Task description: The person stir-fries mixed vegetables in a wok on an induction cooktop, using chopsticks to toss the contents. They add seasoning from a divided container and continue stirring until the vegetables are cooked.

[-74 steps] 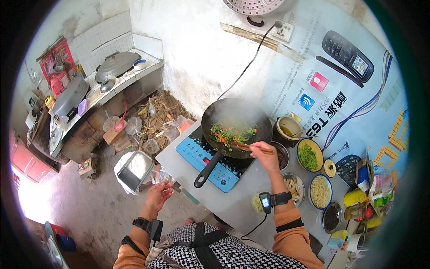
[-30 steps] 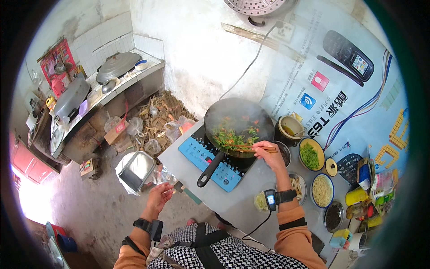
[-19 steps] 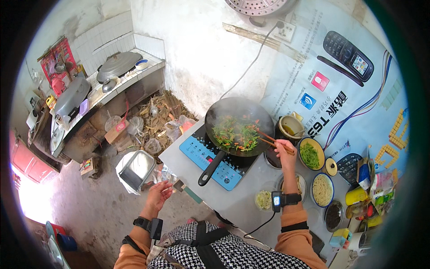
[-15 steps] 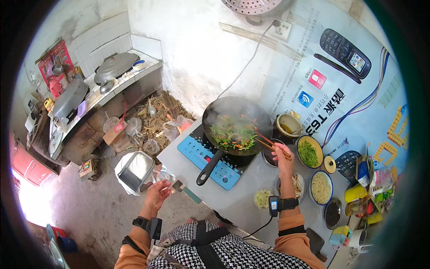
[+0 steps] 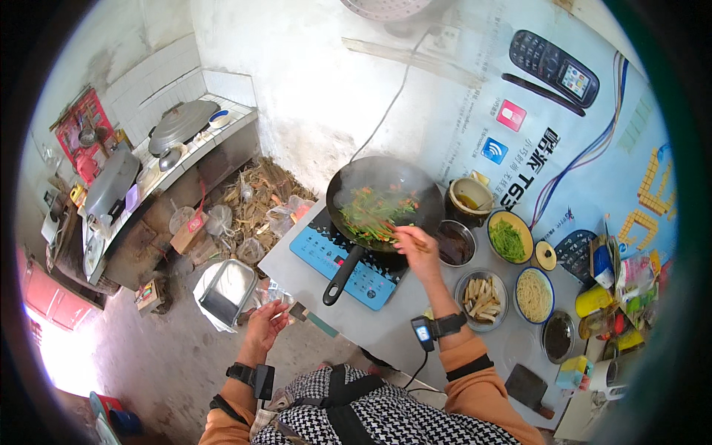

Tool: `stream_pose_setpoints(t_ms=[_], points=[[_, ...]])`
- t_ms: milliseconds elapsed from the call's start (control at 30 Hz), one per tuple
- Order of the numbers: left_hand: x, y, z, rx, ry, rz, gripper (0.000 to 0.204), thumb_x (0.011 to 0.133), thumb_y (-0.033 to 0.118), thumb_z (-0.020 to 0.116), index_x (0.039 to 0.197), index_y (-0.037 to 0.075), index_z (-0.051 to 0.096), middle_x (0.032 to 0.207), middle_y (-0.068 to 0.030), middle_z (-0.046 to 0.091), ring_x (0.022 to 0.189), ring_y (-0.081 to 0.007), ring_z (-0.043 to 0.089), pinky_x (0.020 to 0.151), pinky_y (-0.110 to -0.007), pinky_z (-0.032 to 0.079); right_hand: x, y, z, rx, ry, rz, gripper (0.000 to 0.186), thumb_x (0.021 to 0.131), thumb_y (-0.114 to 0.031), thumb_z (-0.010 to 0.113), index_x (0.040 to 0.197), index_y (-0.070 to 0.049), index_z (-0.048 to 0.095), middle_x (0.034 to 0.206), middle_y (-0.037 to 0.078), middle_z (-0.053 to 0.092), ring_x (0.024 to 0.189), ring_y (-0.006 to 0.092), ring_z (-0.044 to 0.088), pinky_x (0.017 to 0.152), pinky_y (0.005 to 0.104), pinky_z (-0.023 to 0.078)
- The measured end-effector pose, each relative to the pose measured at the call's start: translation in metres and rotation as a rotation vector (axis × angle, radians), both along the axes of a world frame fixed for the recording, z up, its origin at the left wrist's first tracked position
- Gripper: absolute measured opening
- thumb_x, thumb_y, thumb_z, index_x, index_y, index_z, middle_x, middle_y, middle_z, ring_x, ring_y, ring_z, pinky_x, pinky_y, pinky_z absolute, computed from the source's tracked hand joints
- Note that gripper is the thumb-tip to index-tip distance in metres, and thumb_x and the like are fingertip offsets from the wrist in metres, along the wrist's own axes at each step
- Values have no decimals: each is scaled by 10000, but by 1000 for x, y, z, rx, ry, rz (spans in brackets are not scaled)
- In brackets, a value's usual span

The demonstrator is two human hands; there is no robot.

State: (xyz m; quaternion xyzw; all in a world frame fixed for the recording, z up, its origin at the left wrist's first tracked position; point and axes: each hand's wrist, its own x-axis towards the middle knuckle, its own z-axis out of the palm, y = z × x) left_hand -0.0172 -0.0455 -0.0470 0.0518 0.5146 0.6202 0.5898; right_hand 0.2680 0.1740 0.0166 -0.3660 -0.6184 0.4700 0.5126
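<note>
Between the fingers of my right hand [image 5: 417, 248] is a pair of reddish-brown chopsticks [image 5: 384, 225], their tips among the food in the wok. Chopped green vegetable with orange bits [image 5: 371, 208] fills the bottom of the dark wok [image 5: 411, 180], and steam rises from it. The wok sits on a blue induction cooker [image 5: 305, 245], its black handle [image 5: 343, 278] toward me. My left hand [image 5: 268, 324] hovers at the table's left corner, fingers loosely bent and apart, holding nothing I can see. Beside it lies a green strip with a dark end [image 5: 320, 322].
Right of the wok stand a brown pot [image 5: 469, 200], a bowl of dark liquid [image 5: 455, 243], and dishes of green shreds [image 5: 508, 237], pale strips [image 5: 482, 298] and noodles [image 5: 534, 293]. A cleaver [image 5: 526, 389] lies near the right edge. A metal pan [image 5: 228, 288] stands left of the table.
My right hand has moved left over the wok, bringing the chopsticks deeper into the food. The dish of pale strips is now uncovered by my arm. My left hand has barely moved.
</note>
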Motion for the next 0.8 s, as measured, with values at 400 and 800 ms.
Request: stream_pose_setpoints(t_ms=[400, 800], points=[[-23, -14, -13, -40, -2, -21, 268, 862, 185, 476, 1068, 15, 478, 950, -107, 589, 753, -182, 585, 632, -269, 511, 10, 71, -26, 82, -95, -425, 212, 811, -177, 543, 947, -18, 573, 773, 105, 618, 697, 184, 604, 617, 284, 462], [-48, -9, -31, -61, -12, -113, 259, 848, 184, 498, 1048, 18, 494, 972, -111, 585, 766, -180, 579, 629, -255, 497, 3, 14, 15, 211, -425, 93, 186, 793, -200, 569, 891, -45, 599, 783, 109, 616, 678, 198, 593, 622, 292, 454]])
